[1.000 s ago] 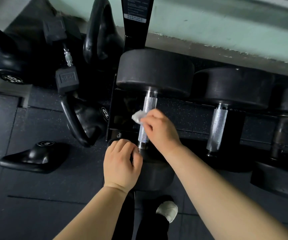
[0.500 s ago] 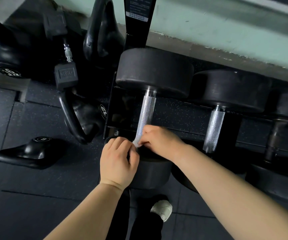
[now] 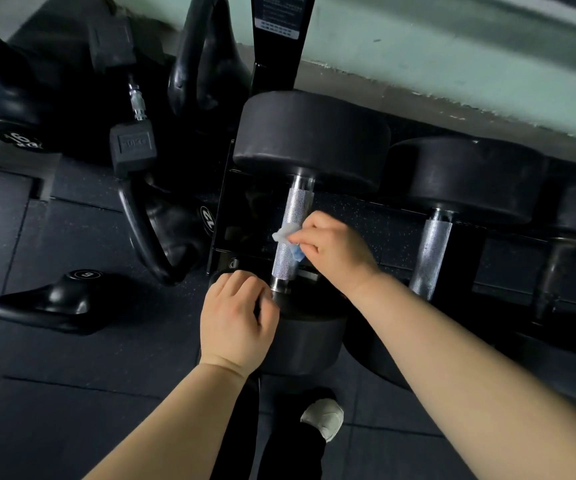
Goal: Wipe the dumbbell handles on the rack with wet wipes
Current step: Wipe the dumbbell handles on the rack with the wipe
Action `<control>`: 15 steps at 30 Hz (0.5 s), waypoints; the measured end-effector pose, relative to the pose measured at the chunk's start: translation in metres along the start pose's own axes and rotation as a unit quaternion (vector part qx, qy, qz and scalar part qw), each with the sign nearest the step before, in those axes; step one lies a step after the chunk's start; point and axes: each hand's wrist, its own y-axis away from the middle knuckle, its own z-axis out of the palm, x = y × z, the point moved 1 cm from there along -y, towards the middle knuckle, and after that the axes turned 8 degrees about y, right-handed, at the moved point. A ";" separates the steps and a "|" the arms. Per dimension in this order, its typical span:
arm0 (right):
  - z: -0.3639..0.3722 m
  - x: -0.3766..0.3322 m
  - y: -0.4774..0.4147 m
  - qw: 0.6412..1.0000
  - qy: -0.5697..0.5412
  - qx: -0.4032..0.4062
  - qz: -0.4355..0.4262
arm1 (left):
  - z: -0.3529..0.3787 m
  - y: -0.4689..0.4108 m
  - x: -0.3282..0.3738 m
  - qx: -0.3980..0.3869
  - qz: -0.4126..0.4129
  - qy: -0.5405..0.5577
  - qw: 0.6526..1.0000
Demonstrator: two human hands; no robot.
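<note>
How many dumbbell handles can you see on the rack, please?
3: left handle under the wet wipe, middle handle beside it, dim right handle farther along; more may be hidden.

At centre, on the rack [image 3: 220, 209], a dumbbell [image 3: 314, 140] with a knurled metal handle [image 3: 295, 211], sloping from near end up toward twelve o'clock. Against the handle's middle, a crumpled wet wipe [image 3: 283, 233], white with a blue patch, pinched by the right hand [image 3: 335, 247]. At seven o'clock of the wipe, the left hand [image 3: 236, 323], fingers curled over the dumbbell's near rubber end. At three o'clock, a second dumbbell [image 3: 466, 178], untouched. At nine o'clock, a kettlebell [image 3: 175, 230] marked 12. At six o'clock, a white shoe [image 3: 324, 419].
</note>
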 end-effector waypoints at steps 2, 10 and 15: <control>0.004 -0.001 0.003 0.999 0.028 -0.011 -0.011 | 0.000 0.000 0.000 0.001 0.001 0.001 1.000; 0.003 0.004 -0.011 0.996 0.081 -0.024 -0.020 | -0.001 -0.001 0.001 -0.001 -0.003 0.002 1.000; 0.002 -0.002 -0.016 0.987 -0.007 0.159 0.029 | -0.001 -0.001 0.001 -0.004 -0.004 0.003 1.000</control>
